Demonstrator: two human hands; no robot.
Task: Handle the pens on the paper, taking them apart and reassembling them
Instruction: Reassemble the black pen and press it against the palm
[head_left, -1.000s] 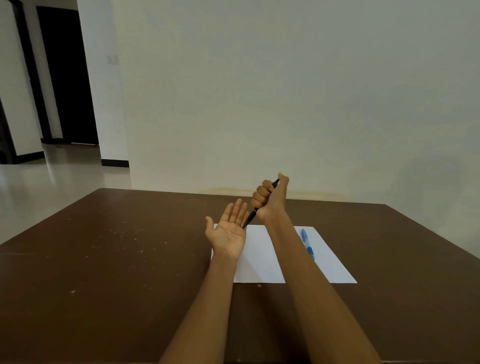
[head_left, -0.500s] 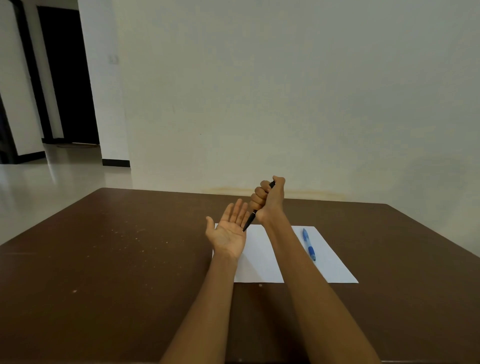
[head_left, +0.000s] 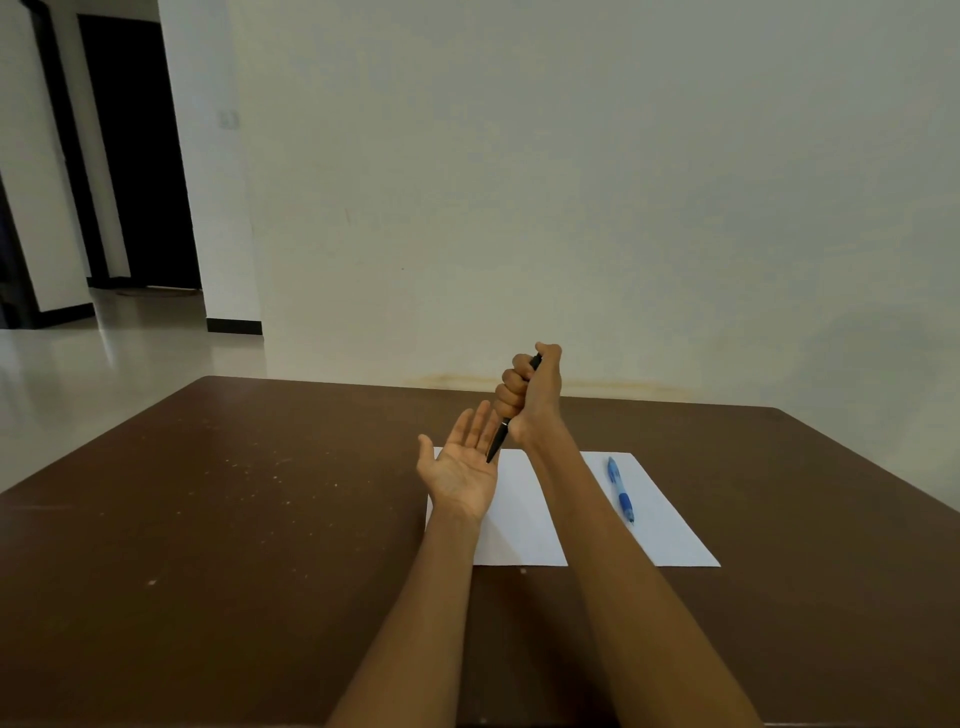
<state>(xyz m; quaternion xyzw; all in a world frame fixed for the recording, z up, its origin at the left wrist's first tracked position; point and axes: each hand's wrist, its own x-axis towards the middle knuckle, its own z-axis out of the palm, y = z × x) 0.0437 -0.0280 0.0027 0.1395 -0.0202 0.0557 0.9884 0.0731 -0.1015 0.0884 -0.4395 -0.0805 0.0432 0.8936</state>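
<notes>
Just right of the frame's centre, the right hand (head_left: 535, 395) is gripping a black pen (head_left: 497, 441) in a closed fist, thumb lying over the pen's top end and its tip pointing down-left to the edge of the left hand (head_left: 460, 470), which is lying palm up with fingers spread straight, holding nothing. Below them, a white paper (head_left: 670, 525) is lying on the brown table (head_left: 234, 519), and a blue pen (head_left: 621, 491) is resting lengthwise on the sheet's right part, apart from both hands.

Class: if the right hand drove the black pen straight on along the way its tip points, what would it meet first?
Most likely the left hand: the right hand aims the black pen down at that open palm, though depth is unclear.
</notes>
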